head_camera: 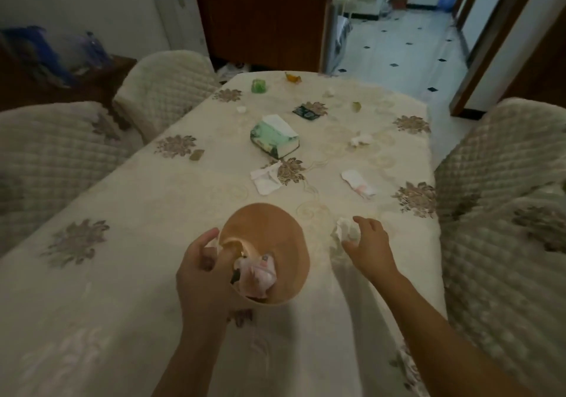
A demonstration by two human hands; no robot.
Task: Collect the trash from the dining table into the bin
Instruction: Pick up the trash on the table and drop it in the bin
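Observation:
A small tan bin (269, 228) sits on the cream tablecloth near the front, with crumpled pink-and-white paper (255, 274) inside. My left hand (205, 268) grips the bin's near left rim. My right hand (369, 243) closes around a crumpled white tissue (344, 232) just right of the bin. Farther out lie a torn white wrapper (266, 176), a white-and-pink wrapper (358, 182), a small white wad (360, 139), a dark sachet (306, 111) and several tiny scraps.
A green tissue pack (274, 136) lies mid-table. A green cup (259, 85) and an orange scrap (292, 78) sit near the far edge. Quilted chairs (502, 200) flank the table (122, 213) on both sides. A wooden cabinet (260, 20) stands behind.

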